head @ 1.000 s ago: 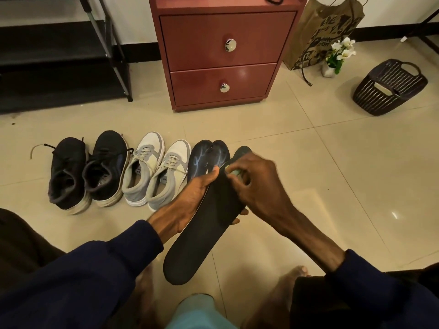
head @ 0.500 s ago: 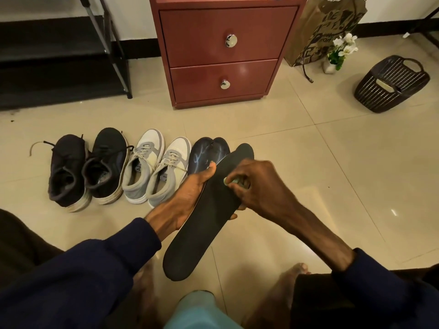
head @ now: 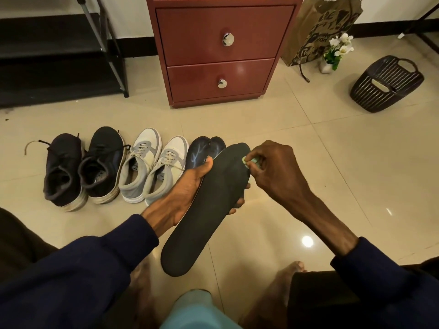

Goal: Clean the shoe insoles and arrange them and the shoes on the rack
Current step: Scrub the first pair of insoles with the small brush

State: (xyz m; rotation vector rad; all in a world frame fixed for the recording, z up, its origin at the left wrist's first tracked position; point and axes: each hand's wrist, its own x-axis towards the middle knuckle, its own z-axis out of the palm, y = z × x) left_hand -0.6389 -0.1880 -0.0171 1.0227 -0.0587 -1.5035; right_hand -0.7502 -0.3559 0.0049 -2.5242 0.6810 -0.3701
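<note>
My left hand grips a long black insole by its middle, thumb on the left edge and fingers underneath. My right hand pinches a small pale green wipe against the insole's toe end. On the floor behind lie two dark blue insoles, partly hidden by my hands. To their left stand a grey and white pair of sneakers and a black pair of sneakers. The black shoe rack stands at the far left.
A red two-drawer cabinet stands straight ahead. A brown paper bag, a small vase of white flowers and a dark plastic basket sit at the right. My bare feet rest on the tiled floor below.
My right hand has slid the wipe up the insole toward its toe end. The left hand keeps its hold on the insole.
</note>
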